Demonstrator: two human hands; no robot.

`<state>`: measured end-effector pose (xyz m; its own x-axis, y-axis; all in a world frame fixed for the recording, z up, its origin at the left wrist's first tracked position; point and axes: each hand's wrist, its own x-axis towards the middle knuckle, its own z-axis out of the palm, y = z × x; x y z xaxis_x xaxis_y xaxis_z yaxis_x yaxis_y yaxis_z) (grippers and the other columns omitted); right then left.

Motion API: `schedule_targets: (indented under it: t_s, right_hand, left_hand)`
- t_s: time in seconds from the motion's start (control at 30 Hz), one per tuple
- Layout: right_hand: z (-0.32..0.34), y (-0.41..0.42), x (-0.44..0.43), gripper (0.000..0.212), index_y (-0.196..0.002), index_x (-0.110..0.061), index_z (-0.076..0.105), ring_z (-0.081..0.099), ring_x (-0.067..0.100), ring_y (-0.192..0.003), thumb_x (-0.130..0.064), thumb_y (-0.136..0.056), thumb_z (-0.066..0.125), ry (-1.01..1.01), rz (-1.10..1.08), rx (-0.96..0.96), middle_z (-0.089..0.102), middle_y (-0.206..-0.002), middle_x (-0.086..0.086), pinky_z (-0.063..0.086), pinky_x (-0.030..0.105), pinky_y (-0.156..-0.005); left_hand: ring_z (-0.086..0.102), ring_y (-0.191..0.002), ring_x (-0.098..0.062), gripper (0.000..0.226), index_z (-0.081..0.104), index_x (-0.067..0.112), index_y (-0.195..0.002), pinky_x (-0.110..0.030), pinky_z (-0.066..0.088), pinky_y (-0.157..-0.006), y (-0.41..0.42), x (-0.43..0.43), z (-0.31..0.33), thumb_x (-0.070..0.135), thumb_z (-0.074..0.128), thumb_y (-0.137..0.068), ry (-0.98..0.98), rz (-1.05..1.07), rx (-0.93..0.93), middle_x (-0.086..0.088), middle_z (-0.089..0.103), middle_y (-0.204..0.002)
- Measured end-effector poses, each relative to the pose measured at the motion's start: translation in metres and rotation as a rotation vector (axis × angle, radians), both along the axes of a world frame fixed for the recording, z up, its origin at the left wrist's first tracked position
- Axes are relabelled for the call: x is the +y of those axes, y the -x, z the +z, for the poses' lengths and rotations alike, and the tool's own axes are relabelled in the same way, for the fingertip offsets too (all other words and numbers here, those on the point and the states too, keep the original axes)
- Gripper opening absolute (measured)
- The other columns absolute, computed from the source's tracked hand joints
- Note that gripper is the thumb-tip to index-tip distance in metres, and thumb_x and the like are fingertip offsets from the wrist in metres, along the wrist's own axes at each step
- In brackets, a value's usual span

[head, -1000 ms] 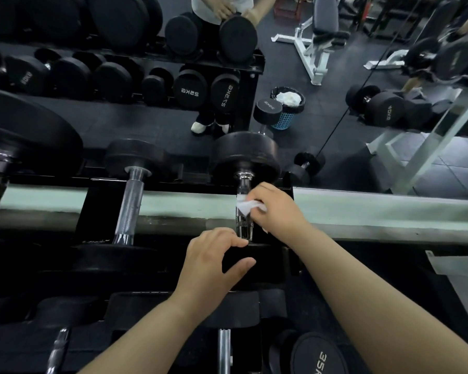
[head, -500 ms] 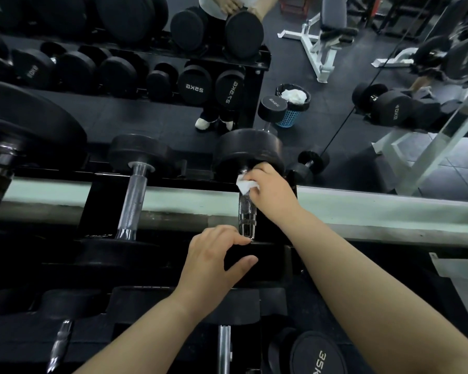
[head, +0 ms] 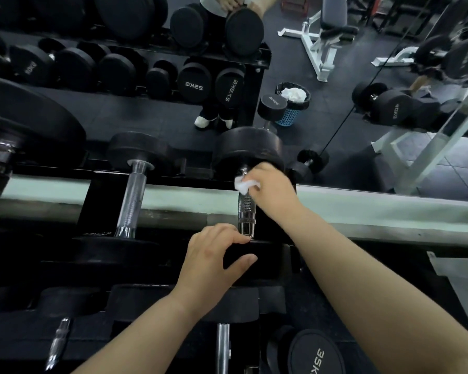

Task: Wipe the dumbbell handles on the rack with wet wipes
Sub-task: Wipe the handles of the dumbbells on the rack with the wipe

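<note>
Fingers (head: pixel 260 172) of R hand (head: pixel 274 190) clamped on wet wipe (head: pixel 243 184), wrapped round far end of dumbbell handle (head: pixel 245 211) lying on rack (head: pixel 97 206). L hand (head: pixel 214 260), fingers curled, grips near head (head: pixel 265 256), prob. to stop roll during wiping.

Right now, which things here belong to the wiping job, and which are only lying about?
Job: wet wipe, pinched by right hand; dumbbell handle; left hand gripping near weight head.
Lying about: white bench; small floor dumbbell; 35 kg dumbbell.
</note>
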<state>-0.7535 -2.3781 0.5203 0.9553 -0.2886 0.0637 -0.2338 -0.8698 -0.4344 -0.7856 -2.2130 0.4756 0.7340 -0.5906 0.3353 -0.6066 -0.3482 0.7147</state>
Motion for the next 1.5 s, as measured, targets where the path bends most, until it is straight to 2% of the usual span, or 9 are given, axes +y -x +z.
schedule_targets:
  t_s: [0.23, 0.33, 0.47, 0.7, 0.77, 0.83, 0.97, 1.33, 1.5]
  right_hand:
    - [0.000, 0.035, -0.001, 0.023, -0.099, -0.003, 0.068, 0.054, 0.021, -0.095, -0.001, -0.079, 0.054, -0.051, 0.328, 0.316, 0.056, -0.092, 0.003, 0.035, 0.017, -0.076]
    - [0.001, 0.020, -0.006, 0.016, -0.085, -0.001, 0.069, 0.055, 0.022, -0.082, 0.002, -0.076, 0.057, -0.241, 0.133, 0.130, 0.050, -0.083, -0.001, 0.043, 0.024, -0.071]
    - [-0.002, -0.001, -0.005, 0.020, -0.083, 0.000, 0.067, 0.047, 0.013, -0.077, 0.008, -0.072, 0.053, -0.302, -0.098, -0.137, 0.045, -0.077, -0.005, 0.035, 0.012, -0.059]
    - [-0.007, 0.037, -0.007, 0.018, -0.089, -0.003, 0.069, 0.055, 0.016, -0.082, 0.003, -0.078, 0.055, -0.214, 0.254, 0.281, 0.051, -0.083, -0.004, 0.041, 0.012, -0.069]
    - [-0.004, 0.043, -0.015, 0.012, -0.080, -0.009, 0.068, 0.053, 0.002, -0.069, -0.001, -0.080, 0.059, -0.392, 0.221, 0.378, 0.055, -0.075, -0.004, 0.039, 0.009, -0.062]
    - [-0.007, 0.041, -0.023, 0.021, -0.067, -0.019, 0.060, 0.049, -0.007, -0.052, -0.003, -0.081, 0.060, -0.667, -0.021, 0.183, 0.053, -0.064, -0.008, 0.036, 0.006, -0.053]
    - [-0.019, 0.016, -0.027, 0.019, -0.083, -0.010, 0.059, 0.046, 0.001, -0.060, 0.006, -0.080, 0.051, -0.778, -0.380, -0.135, 0.051, -0.067, -0.006, 0.035, 0.002, -0.049]
    - [-0.019, 0.048, -0.013, 0.029, -0.064, -0.020, 0.055, 0.046, 0.002, -0.058, 0.004, -0.080, 0.058, -0.758, -0.018, 0.298, 0.052, -0.064, -0.005, 0.038, 0.004, -0.050]
    - [-0.016, 0.018, -0.021, 0.032, -0.064, -0.019, 0.053, 0.047, -0.002, -0.048, 0.009, -0.079, 0.050, -0.861, -0.339, -0.135, 0.050, -0.062, -0.004, 0.035, 0.007, -0.046]
  left_hand:
    - [0.034, -0.092, 0.011, 0.026, 0.047, 0.034, -0.095, -0.015, 0.029, -0.078, 0.000, 0.000, 0.000, 0.047, 0.048, -0.072, 0.011, 0.003, -0.015, 0.020, 0.047, -0.094]
    - [0.034, -0.092, 0.011, 0.026, 0.048, 0.034, -0.094, -0.015, 0.029, -0.077, 0.000, 0.001, 0.000, 0.046, 0.048, -0.072, 0.007, 0.003, -0.022, 0.019, 0.048, -0.094]
    - [0.042, -0.093, 0.001, 0.025, 0.048, 0.034, -0.094, -0.016, 0.030, -0.078, 0.000, 0.001, 0.000, 0.047, 0.048, -0.073, -0.003, -0.007, -0.022, 0.018, 0.049, -0.094]
    - [0.034, -0.092, 0.012, 0.026, 0.048, 0.034, -0.093, -0.015, 0.029, -0.079, -0.001, 0.000, 0.000, 0.048, 0.049, -0.071, 0.001, 0.002, -0.018, 0.024, 0.046, -0.094]
    - [0.034, -0.091, 0.012, 0.027, 0.047, 0.034, -0.094, -0.016, 0.029, -0.080, -0.001, 0.000, -0.001, 0.048, 0.049, -0.071, 0.007, 0.003, -0.010, 0.032, 0.041, -0.093]
    - [0.035, -0.092, 0.011, 0.027, 0.047, 0.035, -0.095, -0.016, 0.029, -0.080, -0.001, 0.000, -0.001, 0.047, 0.048, -0.071, 0.007, 0.001, -0.005, 0.031, 0.041, -0.092]
    - [0.042, -0.091, 0.003, 0.024, 0.048, 0.035, -0.093, -0.017, 0.031, -0.081, -0.002, 0.000, -0.001, 0.047, 0.049, -0.072, -0.004, -0.010, -0.015, 0.019, 0.049, -0.094]
    - [0.035, -0.094, 0.017, 0.027, 0.048, 0.036, -0.095, -0.017, 0.029, -0.082, -0.001, 0.001, -0.002, 0.049, 0.048, -0.071, 0.000, -0.015, 0.031, 0.031, 0.042, -0.093]
    - [0.039, -0.091, 0.010, 0.024, 0.048, 0.035, -0.093, -0.017, 0.029, -0.080, -0.001, 0.000, -0.001, 0.047, 0.049, -0.071, -0.009, -0.015, 0.004, 0.020, 0.049, -0.094]
